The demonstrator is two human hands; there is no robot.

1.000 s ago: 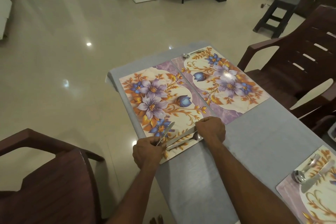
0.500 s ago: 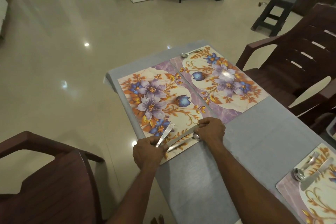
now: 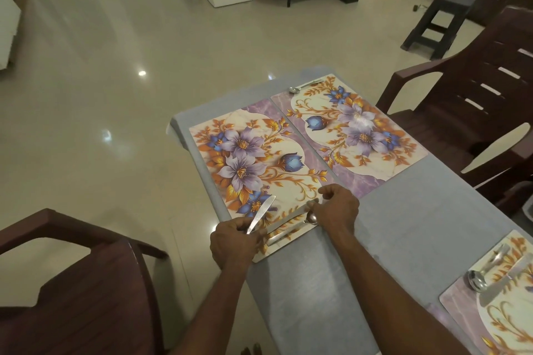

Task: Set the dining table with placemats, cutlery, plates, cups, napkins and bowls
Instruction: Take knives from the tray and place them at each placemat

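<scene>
A floral placemat [image 3: 253,161] lies at the near-left corner of the grey table [image 3: 389,222]. My left hand [image 3: 233,242] grips a knife [image 3: 261,213] by its handle, the blade angled up over the mat. My right hand [image 3: 337,207] pinches the far end of a fork [image 3: 288,216] lying along the mat's near edge. A spoon [image 3: 291,230] lies beside the fork, its bowl under my right hand. A second floral placemat [image 3: 354,130] lies beyond, with a spoon [image 3: 304,86] at its far edge.
A third placemat [image 3: 496,305] with a spoon, fork and knife [image 3: 490,271] sits at the right edge of the view. Dark brown chairs stand at the near left [image 3: 72,291] and far right [image 3: 473,101]. A stool [image 3: 441,23] stands on the tiled floor behind.
My right hand has lifted slightly off the cutlery and now pinches the fork's end. The left hand still holds the knife in about the same place.
</scene>
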